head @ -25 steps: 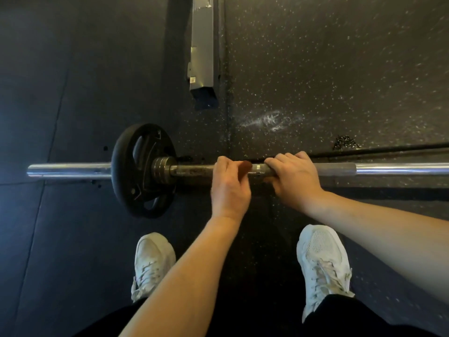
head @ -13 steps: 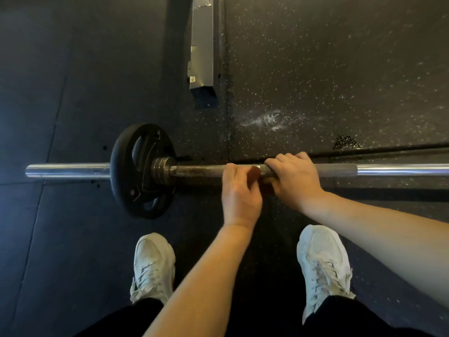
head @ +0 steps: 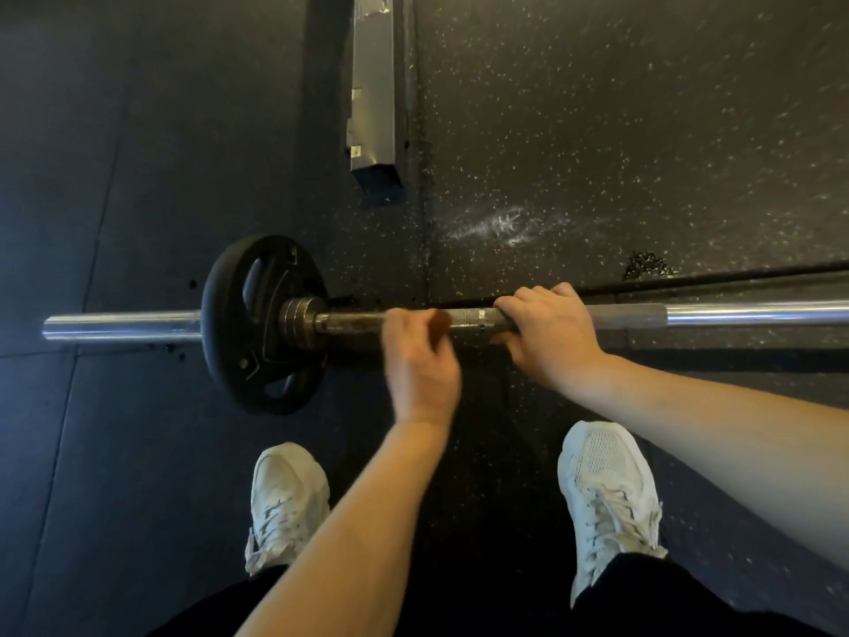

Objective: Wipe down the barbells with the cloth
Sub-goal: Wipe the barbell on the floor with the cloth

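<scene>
A barbell (head: pixel 468 318) lies across the black rubber floor, with one black weight plate (head: pixel 239 360) on its left sleeve. My right hand (head: pixel 546 342) grips the knurled shaft from above. Just left of it, my left hand (head: pixel 420 365) is blurred with motion and holds a small reddish-brown cloth (head: pixel 440 323) against the darker, rusty stretch of shaft near the collar. Most of the cloth is hidden inside the hand.
A grey metal rack foot (head: pixel 372 85) lies on the floor beyond the bar. A white chalk smear (head: pixel 500 225) and a small dark pile of debris (head: pixel 648 264) mark the speckled mat. My white shoes (head: pixel 287 498) (head: pixel 606 489) stand just behind the bar.
My left hand slid right along the shaft towards my right hand, then back left towards the collar. My right hand and the bar stayed put.
</scene>
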A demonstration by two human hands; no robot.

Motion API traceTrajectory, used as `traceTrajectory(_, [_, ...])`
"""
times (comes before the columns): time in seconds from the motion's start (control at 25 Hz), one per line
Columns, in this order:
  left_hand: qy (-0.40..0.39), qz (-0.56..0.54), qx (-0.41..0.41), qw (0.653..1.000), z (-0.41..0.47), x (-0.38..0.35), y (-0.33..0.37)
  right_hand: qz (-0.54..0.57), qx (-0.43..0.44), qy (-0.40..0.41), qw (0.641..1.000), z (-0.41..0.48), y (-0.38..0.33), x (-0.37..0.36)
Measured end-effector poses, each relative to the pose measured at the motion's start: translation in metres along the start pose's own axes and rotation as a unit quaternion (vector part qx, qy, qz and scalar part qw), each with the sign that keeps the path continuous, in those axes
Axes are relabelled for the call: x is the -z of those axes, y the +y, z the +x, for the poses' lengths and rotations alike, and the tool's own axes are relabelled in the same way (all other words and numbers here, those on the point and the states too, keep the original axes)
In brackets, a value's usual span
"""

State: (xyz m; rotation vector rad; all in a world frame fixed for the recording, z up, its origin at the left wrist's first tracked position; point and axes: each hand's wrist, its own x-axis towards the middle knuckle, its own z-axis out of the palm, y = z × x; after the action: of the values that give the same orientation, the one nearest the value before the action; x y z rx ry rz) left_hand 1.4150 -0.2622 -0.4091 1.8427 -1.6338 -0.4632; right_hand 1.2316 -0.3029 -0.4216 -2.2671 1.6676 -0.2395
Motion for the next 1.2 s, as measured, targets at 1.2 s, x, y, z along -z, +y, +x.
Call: traceTrajectory(1.2, [-0.059, 0.015, 0.027, 0.998, 0.025, 0.026, -0.016, -0.005, 0.046, 0.056, 0.997, -0.002, 0.005, -0.009])
